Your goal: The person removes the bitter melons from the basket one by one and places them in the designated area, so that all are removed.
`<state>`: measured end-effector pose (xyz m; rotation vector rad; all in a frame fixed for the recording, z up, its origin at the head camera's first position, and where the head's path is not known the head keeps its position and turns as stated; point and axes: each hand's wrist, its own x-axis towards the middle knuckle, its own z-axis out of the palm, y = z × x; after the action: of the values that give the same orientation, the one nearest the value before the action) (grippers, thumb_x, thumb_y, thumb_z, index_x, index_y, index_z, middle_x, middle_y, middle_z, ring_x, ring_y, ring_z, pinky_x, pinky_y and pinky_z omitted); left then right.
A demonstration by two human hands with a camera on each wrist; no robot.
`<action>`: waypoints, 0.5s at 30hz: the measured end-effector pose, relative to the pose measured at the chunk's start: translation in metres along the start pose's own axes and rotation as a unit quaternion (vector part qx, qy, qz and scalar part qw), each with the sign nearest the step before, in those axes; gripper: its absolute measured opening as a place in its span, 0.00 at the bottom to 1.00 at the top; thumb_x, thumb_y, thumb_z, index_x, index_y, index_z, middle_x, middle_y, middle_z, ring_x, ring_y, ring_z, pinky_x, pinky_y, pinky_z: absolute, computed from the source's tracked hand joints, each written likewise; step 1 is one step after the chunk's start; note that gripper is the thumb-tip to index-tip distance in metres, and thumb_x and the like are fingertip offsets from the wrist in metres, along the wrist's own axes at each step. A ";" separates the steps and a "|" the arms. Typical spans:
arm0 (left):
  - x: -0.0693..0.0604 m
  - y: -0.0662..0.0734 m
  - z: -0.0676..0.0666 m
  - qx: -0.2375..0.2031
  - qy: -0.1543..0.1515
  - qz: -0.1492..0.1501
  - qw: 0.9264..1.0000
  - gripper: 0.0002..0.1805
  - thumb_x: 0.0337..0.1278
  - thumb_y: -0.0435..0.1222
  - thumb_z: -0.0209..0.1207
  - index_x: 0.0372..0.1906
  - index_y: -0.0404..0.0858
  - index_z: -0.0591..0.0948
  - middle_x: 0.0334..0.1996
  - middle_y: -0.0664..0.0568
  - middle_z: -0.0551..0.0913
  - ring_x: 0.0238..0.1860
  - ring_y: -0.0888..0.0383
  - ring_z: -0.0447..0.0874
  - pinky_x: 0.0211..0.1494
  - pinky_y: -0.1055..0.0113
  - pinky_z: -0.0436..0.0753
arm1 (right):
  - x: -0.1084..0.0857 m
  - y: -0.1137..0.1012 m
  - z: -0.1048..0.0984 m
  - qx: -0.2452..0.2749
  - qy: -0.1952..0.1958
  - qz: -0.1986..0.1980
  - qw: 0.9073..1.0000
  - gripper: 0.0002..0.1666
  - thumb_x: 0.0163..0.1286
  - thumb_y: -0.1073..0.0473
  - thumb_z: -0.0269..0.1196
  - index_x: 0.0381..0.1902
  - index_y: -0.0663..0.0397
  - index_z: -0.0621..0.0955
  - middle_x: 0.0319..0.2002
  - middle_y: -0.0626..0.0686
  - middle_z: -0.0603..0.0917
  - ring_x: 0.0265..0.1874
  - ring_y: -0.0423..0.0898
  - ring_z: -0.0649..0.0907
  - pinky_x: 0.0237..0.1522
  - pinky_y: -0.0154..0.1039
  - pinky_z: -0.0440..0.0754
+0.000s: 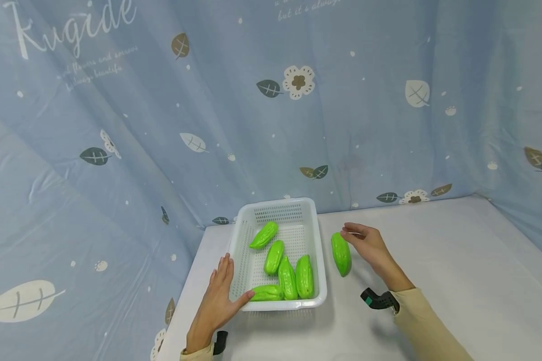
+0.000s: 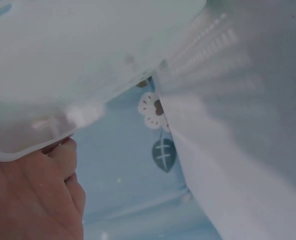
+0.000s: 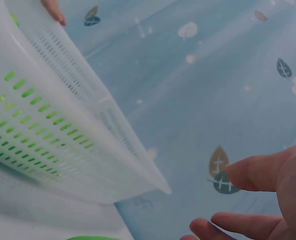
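Note:
A white plastic basket (image 1: 319,271) holds several bright green, ridged bitter melons (image 1: 287,278). My left hand (image 1: 214,293) rests on its near left corner, the fingers straight along the outer side and the thumb over the rim. In the left wrist view that hand (image 2: 37,195) touches the underside of the rim. One more bitter melon (image 1: 341,255) lies on the table right of the basket. My right hand (image 1: 368,245) is over its far end, thumb and fingers apart, with nothing between them in the right wrist view. Only a sliver of this melon (image 3: 93,238) shows there.
The white table (image 1: 438,250) extends to the right of the basket. A blue curtain (image 1: 366,125) with leaf and flower prints hangs behind the table and along its left side. Each wrist wears a black strap (image 1: 380,300).

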<state>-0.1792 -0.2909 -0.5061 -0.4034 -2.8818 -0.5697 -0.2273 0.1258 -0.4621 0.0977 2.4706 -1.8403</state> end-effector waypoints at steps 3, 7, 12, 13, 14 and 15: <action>0.000 0.000 -0.001 0.015 -0.003 0.007 1.000 0.59 0.59 0.64 0.63 0.81 0.29 0.55 0.85 0.42 0.49 0.84 0.37 0.48 0.81 0.35 0.57 | -0.001 -0.002 0.001 0.001 -0.001 -0.003 1.000 0.34 0.80 0.49 0.58 0.75 0.63 0.69 0.72 0.67 0.74 0.74 0.66 0.71 0.76 0.63 0.67; 0.000 0.000 -0.001 0.025 0.000 0.015 1.000 0.59 0.59 0.64 0.62 0.81 0.29 0.56 0.85 0.41 0.49 0.84 0.38 0.50 0.80 0.35 0.58 | -0.002 -0.004 0.004 0.000 -0.003 -0.006 1.000 0.34 0.80 0.50 0.58 0.75 0.63 0.70 0.72 0.68 0.74 0.74 0.66 0.71 0.76 0.63 0.68; 0.000 0.000 -0.002 0.034 0.008 0.023 0.999 0.59 0.59 0.64 0.63 0.80 0.27 0.57 0.84 0.39 0.50 0.83 0.37 0.52 0.79 0.34 0.60 | -0.001 -0.007 0.006 -0.008 -0.004 -0.009 1.000 0.34 0.80 0.49 0.57 0.75 0.62 0.70 0.73 0.67 0.74 0.74 0.66 0.71 0.76 0.64 0.68; 0.000 0.000 -0.002 0.036 0.008 0.023 0.999 0.59 0.59 0.64 0.63 0.80 0.27 0.57 0.84 0.39 0.51 0.83 0.37 0.52 0.79 0.34 0.61 | -0.001 -0.008 0.006 -0.010 -0.004 -0.011 1.000 0.33 0.80 0.49 0.57 0.75 0.62 0.70 0.73 0.67 0.74 0.74 0.66 0.71 0.76 0.64 0.68; 0.000 0.000 -0.002 0.037 0.008 0.023 0.999 0.59 0.59 0.64 0.63 0.80 0.27 0.56 0.84 0.38 0.50 0.83 0.36 0.52 0.79 0.35 0.61 | -0.001 -0.009 0.007 -0.010 -0.005 -0.012 1.000 0.33 0.80 0.49 0.57 0.75 0.62 0.70 0.72 0.67 0.74 0.74 0.66 0.71 0.75 0.64 0.68; 0.000 0.000 -0.002 0.036 0.007 0.022 0.999 0.59 0.59 0.64 0.63 0.80 0.27 0.56 0.84 0.38 0.50 0.83 0.37 0.52 0.79 0.35 0.60 | -0.001 -0.010 0.008 -0.010 -0.006 -0.015 1.000 0.34 0.80 0.49 0.58 0.75 0.63 0.71 0.72 0.67 0.74 0.74 0.66 0.72 0.75 0.64 0.68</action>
<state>-0.1787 -0.2915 -0.5039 -0.4491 -2.8624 -0.4578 -0.2271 0.1156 -0.4548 0.0491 2.4959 -1.8221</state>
